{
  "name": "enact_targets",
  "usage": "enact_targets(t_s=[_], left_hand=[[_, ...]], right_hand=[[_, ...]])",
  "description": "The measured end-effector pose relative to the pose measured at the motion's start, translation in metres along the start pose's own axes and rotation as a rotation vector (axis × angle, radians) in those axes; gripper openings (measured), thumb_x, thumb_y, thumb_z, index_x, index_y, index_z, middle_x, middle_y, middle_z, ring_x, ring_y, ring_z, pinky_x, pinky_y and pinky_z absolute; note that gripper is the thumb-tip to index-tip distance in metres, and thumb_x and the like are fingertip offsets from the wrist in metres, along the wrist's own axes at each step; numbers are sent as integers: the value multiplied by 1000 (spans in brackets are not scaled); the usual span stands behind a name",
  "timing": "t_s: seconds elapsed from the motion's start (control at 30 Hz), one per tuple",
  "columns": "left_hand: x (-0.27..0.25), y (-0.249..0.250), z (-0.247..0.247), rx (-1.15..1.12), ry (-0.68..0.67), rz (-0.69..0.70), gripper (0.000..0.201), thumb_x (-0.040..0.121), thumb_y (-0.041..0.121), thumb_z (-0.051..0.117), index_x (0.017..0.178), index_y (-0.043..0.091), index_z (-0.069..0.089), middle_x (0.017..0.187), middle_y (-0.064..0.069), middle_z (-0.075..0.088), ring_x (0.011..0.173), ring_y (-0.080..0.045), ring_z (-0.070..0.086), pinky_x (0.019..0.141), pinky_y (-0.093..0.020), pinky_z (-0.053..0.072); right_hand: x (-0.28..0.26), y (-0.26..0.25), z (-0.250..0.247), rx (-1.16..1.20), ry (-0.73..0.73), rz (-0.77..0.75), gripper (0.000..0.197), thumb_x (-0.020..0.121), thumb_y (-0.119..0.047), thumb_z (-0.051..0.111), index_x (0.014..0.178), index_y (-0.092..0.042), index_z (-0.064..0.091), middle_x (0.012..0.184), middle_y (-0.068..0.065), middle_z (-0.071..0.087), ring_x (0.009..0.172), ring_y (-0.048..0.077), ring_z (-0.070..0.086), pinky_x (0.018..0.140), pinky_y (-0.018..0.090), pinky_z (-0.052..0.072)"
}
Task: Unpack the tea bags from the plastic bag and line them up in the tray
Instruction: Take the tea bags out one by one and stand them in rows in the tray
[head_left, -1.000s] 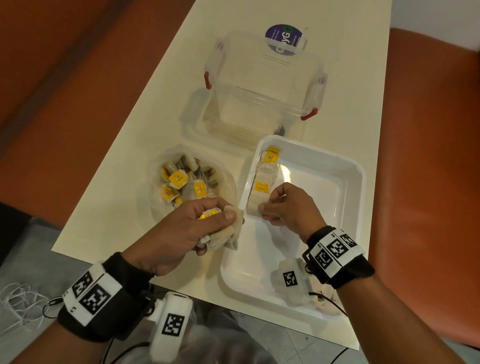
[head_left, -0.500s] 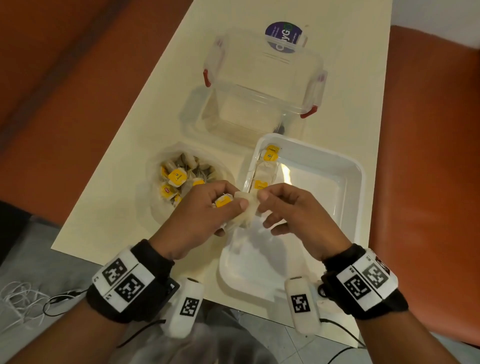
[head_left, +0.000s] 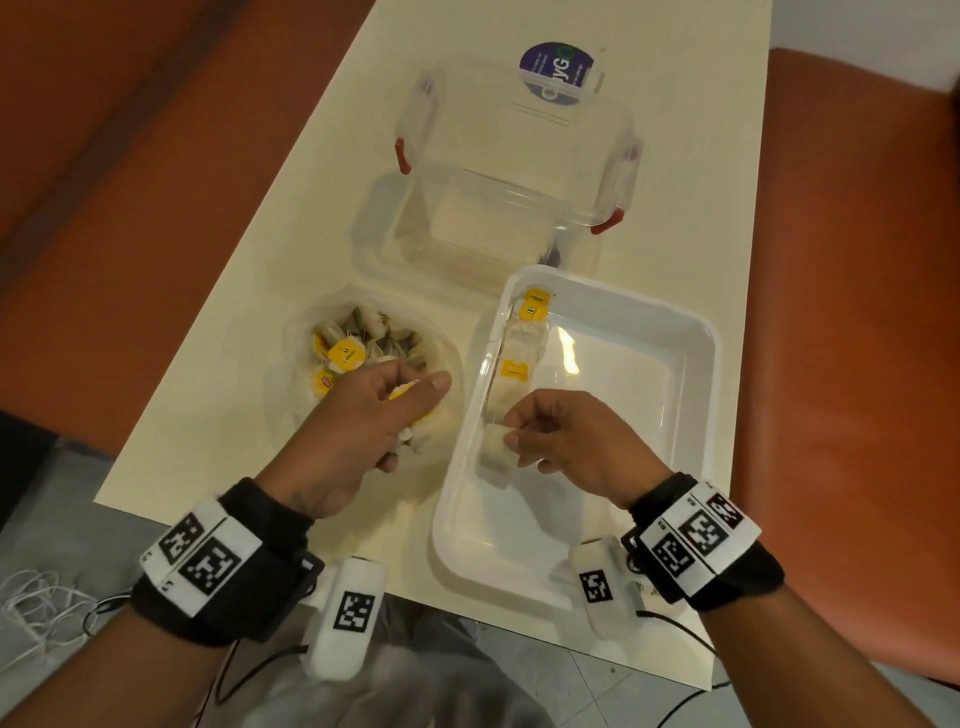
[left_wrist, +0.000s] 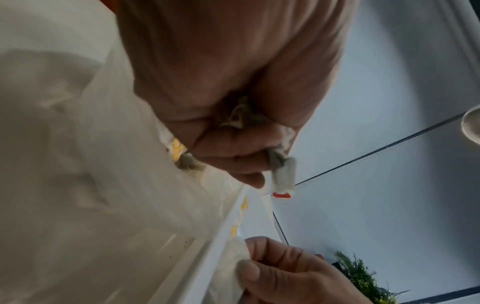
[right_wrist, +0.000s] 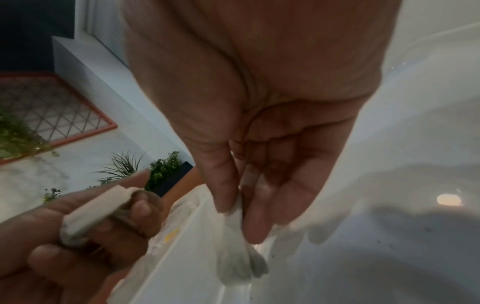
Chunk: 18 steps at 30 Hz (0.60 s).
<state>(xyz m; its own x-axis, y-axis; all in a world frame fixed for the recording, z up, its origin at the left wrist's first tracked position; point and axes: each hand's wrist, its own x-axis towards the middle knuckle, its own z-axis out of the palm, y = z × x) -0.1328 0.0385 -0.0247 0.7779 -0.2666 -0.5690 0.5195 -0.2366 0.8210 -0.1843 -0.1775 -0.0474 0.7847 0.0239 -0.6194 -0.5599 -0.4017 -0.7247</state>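
A clear plastic bag (head_left: 291, 364) of yellow-tagged tea bags sits left of the white tray (head_left: 691, 395). My left hand (head_left: 374, 415) hovers over the bag's near side and grips a bunch of tea bags (left_wrist: 281, 170), a yellow tag showing between thumb and finger. My right hand (head_left: 561, 436) is inside the tray near its left wall and pinches one tea bag (head_left: 496, 449) by its top; the bag hangs down (right_wrist: 240, 263) just above the tray floor. A row of tea bags (head_left: 519, 364) lies along the tray's left wall, beyond my fingers.
A clear lidded storage box (head_left: 519, 171) with red clips stands behind the bag and tray. The cream table (head_left: 291, 218) ends close to my wrists. Orange seats flank the table on both sides. The tray's middle and right floor is bare.
The hands met over the tray's left rim and a tea bag passed to my right hand. They then parted: the left went back over the plastic bag, the right lowered into the tray.
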Motion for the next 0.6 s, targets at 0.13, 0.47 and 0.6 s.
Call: enact_targets(t_s=[0.13,0.47,0.6], left_hand=[[-5,4,-1,-19,-50,-34,34,92,46,60,67,24,51,60,7,46,45,-2,41,38,-18,27],[-10,8,-3,-141,-143,-129,31,78,49,66,86,19,63,66,6,55,52,-2,50,40,-16,35],[-11,10,-4,-242,-207,-168,15,82,22,69,94,13,66,68,3,61,54,-3,56,44,-16,46]], right_hand=[[14,1,5,-33,27,12,9,91,-11,69,89,-19,67,76,-4,68,67,7,67,62,19,53],[31,10,2,-57,216,55,11,85,-16,75,88,-20,66,72,-1,73,64,11,71,75,37,57],[30,10,2,30,235,83,18,83,-12,77,91,-16,61,81,7,74,63,13,71,61,29,56]])
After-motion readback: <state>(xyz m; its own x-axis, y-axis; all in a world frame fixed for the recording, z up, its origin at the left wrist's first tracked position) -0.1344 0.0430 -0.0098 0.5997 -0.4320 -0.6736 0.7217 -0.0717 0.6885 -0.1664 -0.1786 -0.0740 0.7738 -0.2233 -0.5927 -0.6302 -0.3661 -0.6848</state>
